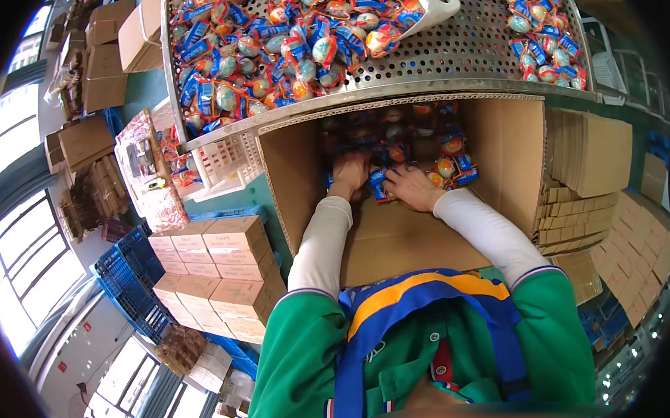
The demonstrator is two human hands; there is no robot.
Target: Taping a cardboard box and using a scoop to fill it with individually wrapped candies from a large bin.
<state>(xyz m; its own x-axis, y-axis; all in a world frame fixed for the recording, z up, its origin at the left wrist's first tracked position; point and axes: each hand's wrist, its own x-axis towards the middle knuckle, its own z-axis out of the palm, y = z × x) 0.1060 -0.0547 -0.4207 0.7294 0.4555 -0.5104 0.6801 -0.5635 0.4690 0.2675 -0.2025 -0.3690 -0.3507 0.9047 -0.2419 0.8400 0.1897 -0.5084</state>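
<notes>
We see free room between our white-sleeved forearms (323, 243), over the bare near panel of the open brown cardboard carton (407, 243). High side walls (506, 157) flank; blue-and-red film-wrapped round packets (453, 166) crowd deeper in; perforated grey steel tray (452, 54) blocks beyond.

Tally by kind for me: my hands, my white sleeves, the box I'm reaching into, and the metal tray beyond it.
Hands: 2, left hand and right hand
Sleeves: 2
Box: 1
Tray: 1
Total: 6, leaving out the packets, which overlap too much to count
</notes>
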